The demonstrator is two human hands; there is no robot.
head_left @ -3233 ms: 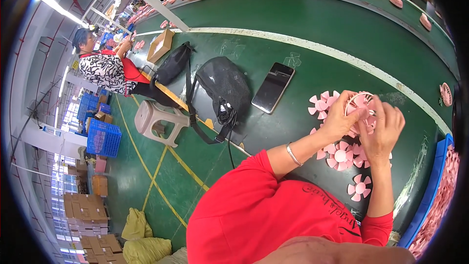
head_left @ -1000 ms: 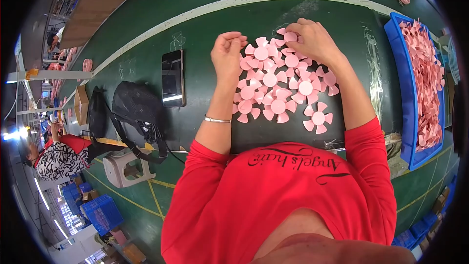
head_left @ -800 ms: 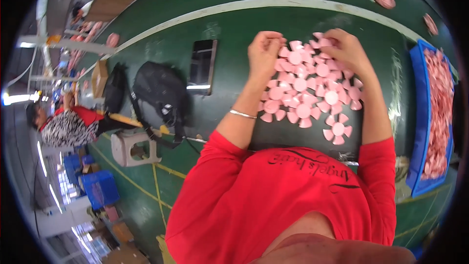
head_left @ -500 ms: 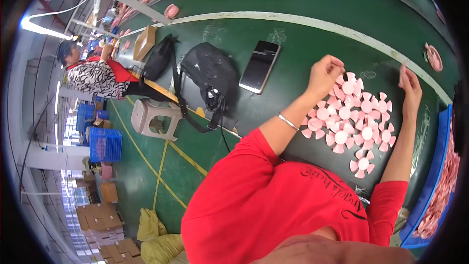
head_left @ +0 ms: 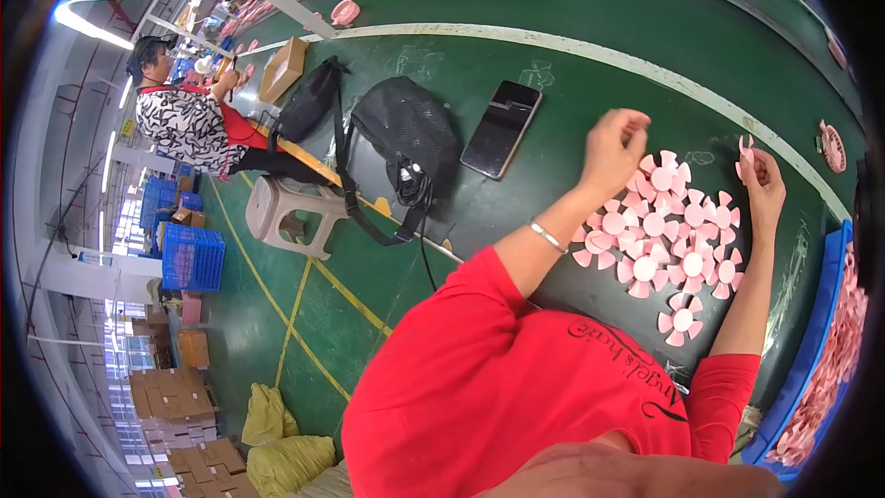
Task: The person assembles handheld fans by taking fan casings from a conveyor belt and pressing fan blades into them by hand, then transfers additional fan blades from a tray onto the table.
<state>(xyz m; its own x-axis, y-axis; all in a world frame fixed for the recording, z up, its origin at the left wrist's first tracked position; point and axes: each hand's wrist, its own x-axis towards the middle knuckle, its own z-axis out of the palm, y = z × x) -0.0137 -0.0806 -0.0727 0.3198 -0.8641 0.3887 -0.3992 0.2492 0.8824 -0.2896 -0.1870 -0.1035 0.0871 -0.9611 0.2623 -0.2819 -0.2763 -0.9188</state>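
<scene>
Pinching a pink fan rotor (head_left: pixel 745 162) between thumb and fingers of the right hand (head_left: pixel 765 175), closed to about its thickness, seemingly at the step of handling rotors singly; holding the left hand (head_left: pixel 615 149) half curled, with a gap at the thumb, seemingly empty, left of that grip. Calling next, probably, for a light pinch, clear of the loose rotors (head_left: pixel 643 268) nearer the body and leftward, and of the blue bin (head_left: pixel 826 311) nearer and rightward.
</scene>
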